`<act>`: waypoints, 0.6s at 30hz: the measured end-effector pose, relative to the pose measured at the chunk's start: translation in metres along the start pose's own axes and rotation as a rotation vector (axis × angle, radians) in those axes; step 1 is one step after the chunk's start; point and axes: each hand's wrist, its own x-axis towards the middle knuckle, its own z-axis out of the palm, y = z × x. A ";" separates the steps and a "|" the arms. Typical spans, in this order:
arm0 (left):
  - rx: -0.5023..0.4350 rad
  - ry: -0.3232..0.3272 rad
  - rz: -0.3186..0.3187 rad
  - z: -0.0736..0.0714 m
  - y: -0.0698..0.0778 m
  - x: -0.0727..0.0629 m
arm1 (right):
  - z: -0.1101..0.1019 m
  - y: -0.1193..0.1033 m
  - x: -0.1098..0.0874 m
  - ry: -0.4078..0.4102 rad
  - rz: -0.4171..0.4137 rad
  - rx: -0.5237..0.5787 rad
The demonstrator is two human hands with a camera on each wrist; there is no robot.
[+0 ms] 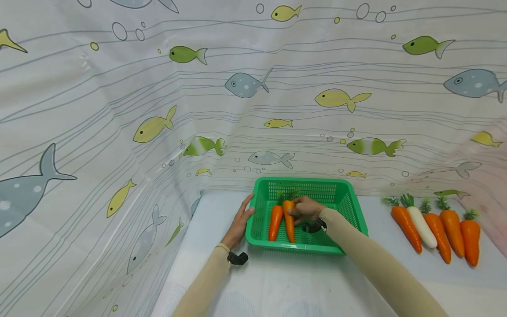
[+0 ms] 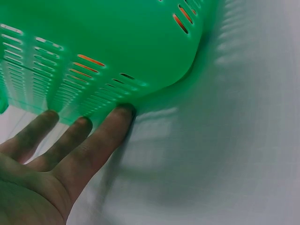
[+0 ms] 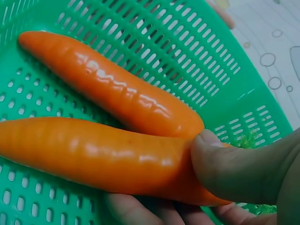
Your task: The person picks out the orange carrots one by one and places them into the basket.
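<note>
Here, my right hand (image 1: pixel 309 208) pinches a carrot (image 1: pixel 290 226) near its leafy top, inside the green basket (image 1: pixel 293 248) and just beside another carrot (image 1: pixel 275 222). My left hand (image 1: pixel 237 225) lays straight fingers (image 2: pixel 86 157) against the basket's outer left side. I can't quite tell whether my pinched carrot touches the basket floor.

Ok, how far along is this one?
If the basket is being filled, apparently early: one carrot already lies inside it. In hand: a second carrot, gripped by the right hand, while the left hand touches the basket's side. Remaining: four carrots and a white radish on the table.
</note>
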 end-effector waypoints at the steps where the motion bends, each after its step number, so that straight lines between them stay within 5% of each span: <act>1: -0.002 0.000 0.000 0.000 0.000 0.000 | 0.001 0.000 0.000 0.005 0.004 0.000; 18: -0.009 -0.001 0.012 0.001 0.001 -0.001 | 0.020 -0.005 -0.001 0.153 0.002 -0.028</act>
